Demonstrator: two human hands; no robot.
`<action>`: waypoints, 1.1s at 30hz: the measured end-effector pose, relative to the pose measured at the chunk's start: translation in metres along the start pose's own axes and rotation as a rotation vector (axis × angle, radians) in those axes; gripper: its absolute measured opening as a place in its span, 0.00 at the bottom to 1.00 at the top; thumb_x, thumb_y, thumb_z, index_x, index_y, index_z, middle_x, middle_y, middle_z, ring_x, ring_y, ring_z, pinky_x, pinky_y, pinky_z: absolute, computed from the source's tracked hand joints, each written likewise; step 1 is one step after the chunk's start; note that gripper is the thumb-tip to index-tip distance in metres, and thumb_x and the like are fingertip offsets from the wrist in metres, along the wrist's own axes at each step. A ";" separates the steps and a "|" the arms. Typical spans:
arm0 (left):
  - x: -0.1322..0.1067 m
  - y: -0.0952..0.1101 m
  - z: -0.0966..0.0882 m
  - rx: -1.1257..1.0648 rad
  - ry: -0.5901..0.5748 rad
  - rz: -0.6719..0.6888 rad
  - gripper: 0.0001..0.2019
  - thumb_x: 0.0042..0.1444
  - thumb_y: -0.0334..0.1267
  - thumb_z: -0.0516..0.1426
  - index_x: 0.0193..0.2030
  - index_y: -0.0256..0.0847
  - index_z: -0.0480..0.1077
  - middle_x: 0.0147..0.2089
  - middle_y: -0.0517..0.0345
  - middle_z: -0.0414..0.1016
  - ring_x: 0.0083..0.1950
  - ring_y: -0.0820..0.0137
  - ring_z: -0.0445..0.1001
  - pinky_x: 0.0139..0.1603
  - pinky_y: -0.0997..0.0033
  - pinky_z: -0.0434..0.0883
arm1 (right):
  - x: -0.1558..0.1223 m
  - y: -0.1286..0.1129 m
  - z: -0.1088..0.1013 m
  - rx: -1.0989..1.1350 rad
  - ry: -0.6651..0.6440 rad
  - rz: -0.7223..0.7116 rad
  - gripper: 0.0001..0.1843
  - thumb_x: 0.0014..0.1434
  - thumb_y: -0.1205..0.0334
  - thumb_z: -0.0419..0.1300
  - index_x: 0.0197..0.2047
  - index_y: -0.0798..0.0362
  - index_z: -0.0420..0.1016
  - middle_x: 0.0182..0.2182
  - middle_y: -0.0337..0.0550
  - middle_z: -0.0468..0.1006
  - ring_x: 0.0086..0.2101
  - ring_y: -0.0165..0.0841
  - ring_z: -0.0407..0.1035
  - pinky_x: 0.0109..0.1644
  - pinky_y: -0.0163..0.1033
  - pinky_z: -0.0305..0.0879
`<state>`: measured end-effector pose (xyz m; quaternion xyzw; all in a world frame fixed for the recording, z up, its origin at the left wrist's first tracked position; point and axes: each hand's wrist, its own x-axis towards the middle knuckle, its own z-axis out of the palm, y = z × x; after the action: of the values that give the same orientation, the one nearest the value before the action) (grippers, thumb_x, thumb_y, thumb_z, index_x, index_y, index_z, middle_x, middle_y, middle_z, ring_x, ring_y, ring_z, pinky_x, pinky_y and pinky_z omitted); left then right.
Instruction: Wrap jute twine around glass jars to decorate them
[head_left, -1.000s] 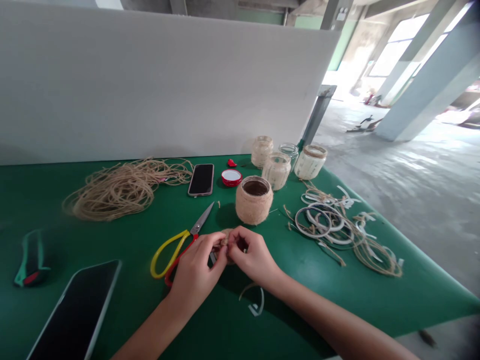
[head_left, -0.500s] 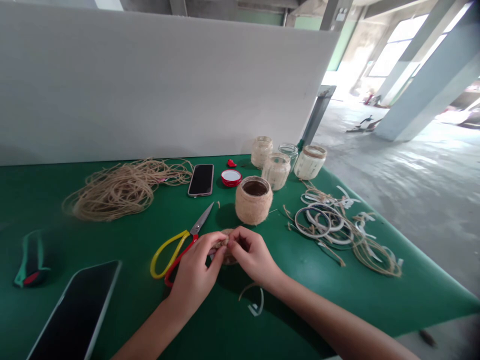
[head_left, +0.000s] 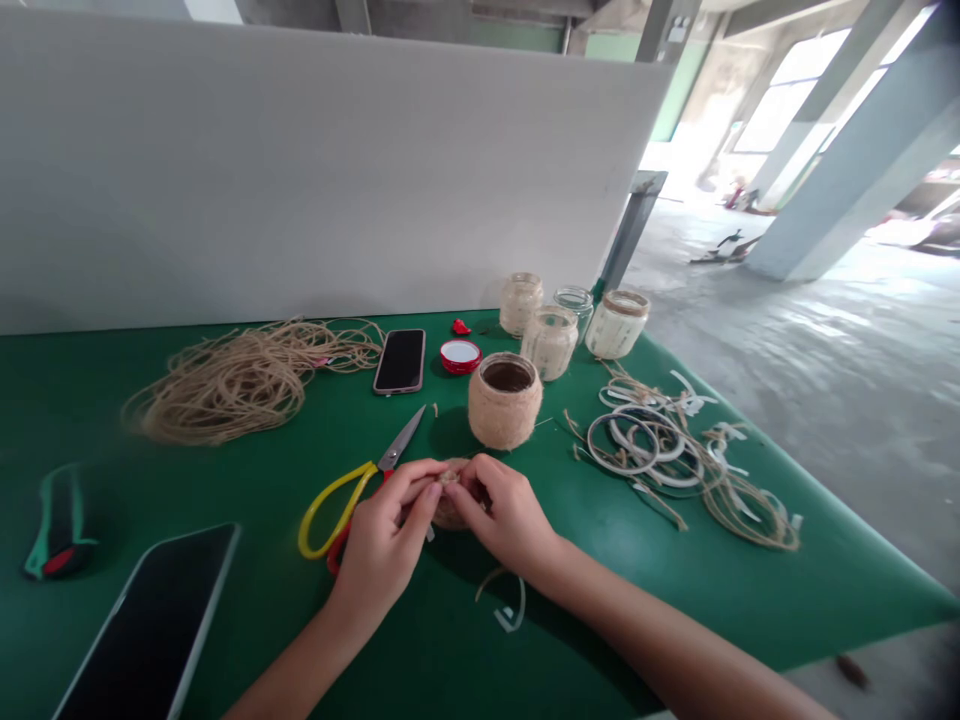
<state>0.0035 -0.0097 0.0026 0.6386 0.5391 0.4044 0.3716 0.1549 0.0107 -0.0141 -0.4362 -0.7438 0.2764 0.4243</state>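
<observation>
My left hand [head_left: 393, 522] and my right hand [head_left: 504, 508] meet at the middle of the green table, thumbs and fingertips pinched together. Between them is a small knotted bit of twine [head_left: 448, 478], mostly covered by the fingers. Under the fingertips lies a flat round twine-covered piece [head_left: 452, 517], partly hidden. Scissors [head_left: 390, 455] with one yellow and one red handle lie open beside my left hand, which covers part of the red handle. Just beyond the hands stands an upright twine-wrapped jar [head_left: 504, 415] with an open mouth.
Several glass jars [head_left: 550, 345] stand at the back right. Twine scraps and white rings [head_left: 626, 445] lie right. A twine heap [head_left: 225, 390], a phone [head_left: 400, 360] and a red lid [head_left: 460, 355] are behind. A larger phone [head_left: 150, 620] and a green-handled tool [head_left: 60, 525] lie left.
My left hand has shifted slightly, covering more of the red scissor handle. Both hands' fingertips have drawn closer together over the knotted twine. The objects on the table keep their places.
</observation>
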 end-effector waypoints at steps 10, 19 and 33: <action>0.001 -0.002 0.003 -0.003 -0.058 0.049 0.12 0.60 0.42 0.49 0.48 0.43 0.63 0.51 0.51 0.68 0.52 0.64 0.66 0.51 0.66 0.67 | 0.001 0.003 -0.002 -0.003 -0.093 -0.121 0.09 0.62 0.63 0.48 0.34 0.54 0.67 0.31 0.42 0.72 0.32 0.29 0.67 0.37 0.33 0.63; 0.005 0.001 -0.003 -0.148 -0.067 -0.097 0.11 0.57 0.45 0.51 0.41 0.40 0.65 0.37 0.58 0.70 0.38 0.71 0.71 0.36 0.77 0.69 | 0.003 0.001 -0.004 0.065 -0.149 -0.105 0.08 0.61 0.62 0.50 0.32 0.54 0.66 0.29 0.40 0.71 0.30 0.27 0.65 0.36 0.31 0.62; -0.001 0.000 0.004 0.059 0.020 0.044 0.09 0.58 0.42 0.51 0.40 0.40 0.66 0.38 0.57 0.71 0.39 0.70 0.71 0.36 0.76 0.69 | 0.000 -0.005 0.000 0.142 -0.093 0.012 0.09 0.56 0.63 0.52 0.25 0.54 0.62 0.24 0.38 0.68 0.27 0.26 0.62 0.30 0.30 0.60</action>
<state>0.0072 -0.0107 0.0003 0.6570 0.5404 0.4027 0.3380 0.1524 0.0086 -0.0101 -0.3961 -0.7387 0.3510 0.4175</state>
